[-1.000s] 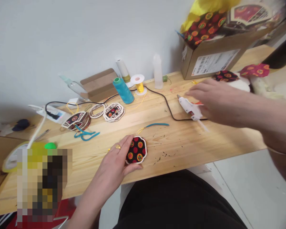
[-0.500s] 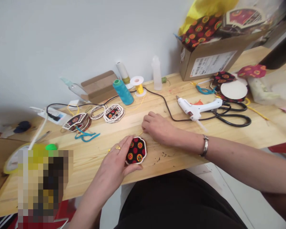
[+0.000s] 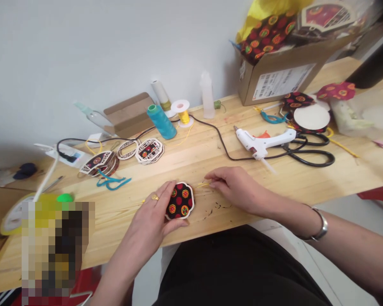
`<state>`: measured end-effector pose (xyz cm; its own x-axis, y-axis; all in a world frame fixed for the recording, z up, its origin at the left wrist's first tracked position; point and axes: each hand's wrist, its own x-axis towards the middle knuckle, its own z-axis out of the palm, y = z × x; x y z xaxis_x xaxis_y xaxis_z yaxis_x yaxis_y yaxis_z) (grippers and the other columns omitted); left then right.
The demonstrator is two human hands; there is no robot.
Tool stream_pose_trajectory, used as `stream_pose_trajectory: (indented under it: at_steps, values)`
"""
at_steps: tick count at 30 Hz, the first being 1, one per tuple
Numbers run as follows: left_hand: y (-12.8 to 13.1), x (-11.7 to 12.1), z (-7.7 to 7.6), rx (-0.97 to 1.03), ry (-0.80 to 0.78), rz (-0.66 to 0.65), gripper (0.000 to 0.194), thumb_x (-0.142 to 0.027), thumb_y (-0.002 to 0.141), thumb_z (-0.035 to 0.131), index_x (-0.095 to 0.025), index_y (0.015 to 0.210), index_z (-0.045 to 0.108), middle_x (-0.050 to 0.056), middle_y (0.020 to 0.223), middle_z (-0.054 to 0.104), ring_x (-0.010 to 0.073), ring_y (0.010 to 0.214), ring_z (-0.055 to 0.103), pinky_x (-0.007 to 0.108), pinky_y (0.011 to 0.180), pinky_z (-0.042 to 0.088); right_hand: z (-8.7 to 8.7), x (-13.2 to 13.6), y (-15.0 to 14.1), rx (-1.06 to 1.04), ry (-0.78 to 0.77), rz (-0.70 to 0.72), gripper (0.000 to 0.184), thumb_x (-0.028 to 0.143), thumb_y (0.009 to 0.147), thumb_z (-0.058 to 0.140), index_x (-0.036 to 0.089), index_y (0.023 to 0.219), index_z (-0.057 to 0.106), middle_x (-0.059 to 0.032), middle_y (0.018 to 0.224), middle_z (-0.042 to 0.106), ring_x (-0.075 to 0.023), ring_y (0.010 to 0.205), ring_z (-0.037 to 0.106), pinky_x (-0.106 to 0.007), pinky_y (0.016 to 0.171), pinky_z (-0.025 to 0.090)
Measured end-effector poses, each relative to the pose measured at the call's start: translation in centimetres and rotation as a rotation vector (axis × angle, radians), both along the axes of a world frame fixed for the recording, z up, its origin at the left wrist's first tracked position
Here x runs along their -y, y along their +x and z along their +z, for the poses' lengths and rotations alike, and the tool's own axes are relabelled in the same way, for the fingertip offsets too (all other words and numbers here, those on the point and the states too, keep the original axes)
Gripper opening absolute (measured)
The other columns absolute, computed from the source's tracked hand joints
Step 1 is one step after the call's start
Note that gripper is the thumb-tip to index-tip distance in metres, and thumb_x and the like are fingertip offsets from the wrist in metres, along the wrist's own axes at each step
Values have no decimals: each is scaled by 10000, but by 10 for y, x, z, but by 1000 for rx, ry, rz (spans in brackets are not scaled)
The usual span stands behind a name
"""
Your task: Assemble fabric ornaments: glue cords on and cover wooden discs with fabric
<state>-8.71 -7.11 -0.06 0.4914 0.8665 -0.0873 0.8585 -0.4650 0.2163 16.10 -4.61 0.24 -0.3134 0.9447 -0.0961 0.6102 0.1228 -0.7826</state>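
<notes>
My left hand (image 3: 153,210), a ring on one finger, grips a scalloped ornament (image 3: 180,200) by its left side against the tabletop. The ornament has dark fabric with red dots and flowers inside a pale wooden rim. Right of it, my right hand (image 3: 235,187) pinches a thin yellow cord (image 3: 203,184) between thumb and forefinger. The cord runs toward the ornament's right edge; where it is fixed I cannot tell. A bit of yellow shows left of my left fingers too.
Beyond my hands lie a white glue gun (image 3: 258,142) with black-handled scissors (image 3: 317,157), a blue thread cone (image 3: 161,122), a yellow cord spool (image 3: 183,114) and wooden lattice pieces (image 3: 150,151). A cardboard box (image 3: 282,80) stands at the back right. A black cable (image 3: 215,129) crosses the table.
My right hand has moved right and toward me, and the yellow cord between its fingertips now shows plainly. My left hand keeps its hold on the ornament.
</notes>
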Motion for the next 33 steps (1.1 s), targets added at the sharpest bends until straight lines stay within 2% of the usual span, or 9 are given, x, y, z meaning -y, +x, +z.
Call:
stream_pose_trajectory:
  at_steps: [3,11,17,20,26,33]
  values:
    - [0,0,0,-12,-12,3,820,-478,782,660,-258,1431,211,136,1405,475,314,1241,498,463,976,446,-3,4,0,40,13,37,234,97,841,527,153,936,733,-91,976,735,-202,889,665,-302,806,480]
    - [-1,0,0,-12,-12,4,830,-496,784,653,-268,1439,199,125,1424,457,309,1239,501,462,986,441,-8,8,0,84,89,107,197,136,869,536,151,813,724,-64,808,676,-155,744,615,-252,691,431]
    - [-2,0,-1,-4,-5,6,829,-511,775,654,-273,1437,214,113,1419,467,305,1243,501,445,986,445,-3,10,-5,305,171,188,229,194,924,446,136,826,644,-74,805,641,-154,655,574,-261,596,359]
    - [-2,0,-2,-7,-1,2,829,-517,777,649,-269,1439,217,113,1422,466,306,1248,498,445,991,441,-4,12,-4,373,204,242,207,159,920,429,135,835,617,-73,797,632,-147,629,554,-260,565,324]
    - [-2,-1,-3,-11,-1,-1,839,-530,769,650,-252,1436,223,117,1428,459,300,1263,482,441,1001,437,-15,14,2,290,291,288,183,130,885,484,150,759,616,-42,762,578,-127,653,515,-239,590,325]
    - [-2,-1,-3,-10,2,0,826,-523,764,659,-241,1421,247,121,1420,470,300,1255,492,441,997,443,-13,13,4,281,277,306,171,116,876,510,136,748,620,-39,733,551,-118,629,477,-229,575,320]
